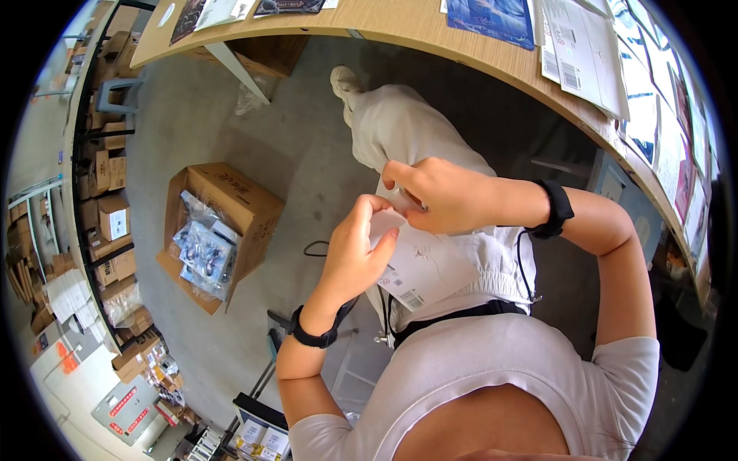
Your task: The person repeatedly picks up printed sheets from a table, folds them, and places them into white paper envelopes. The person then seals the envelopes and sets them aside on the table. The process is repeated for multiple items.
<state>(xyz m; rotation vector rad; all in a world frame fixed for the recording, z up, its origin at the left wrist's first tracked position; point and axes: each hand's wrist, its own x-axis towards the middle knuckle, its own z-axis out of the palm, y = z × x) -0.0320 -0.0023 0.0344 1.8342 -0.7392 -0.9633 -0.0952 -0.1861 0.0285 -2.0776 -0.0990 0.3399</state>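
A white paper envelope [429, 262], printed with a barcode and a small line drawing, lies tilted above my lap. My left hand [358, 248] grips its upper left side, thumb on the face and fingers bent over the edge. At the envelope's upper end, my right hand [441, 199] has its fingers curled in and pinches the paper near my left fingertips. Those fingers partly hide that end, so the flap is hard to make out. Both wrists wear black bands.
A wooden table [392, 26] curves across the top, bearing a blue printed sheet [490, 20] and stacked white envelopes [582, 63]. On the floor at left, an open cardboard box [253, 199] holds plastic-wrapped packs [207, 250]. Shelves with cartons [112, 216] line the left side.
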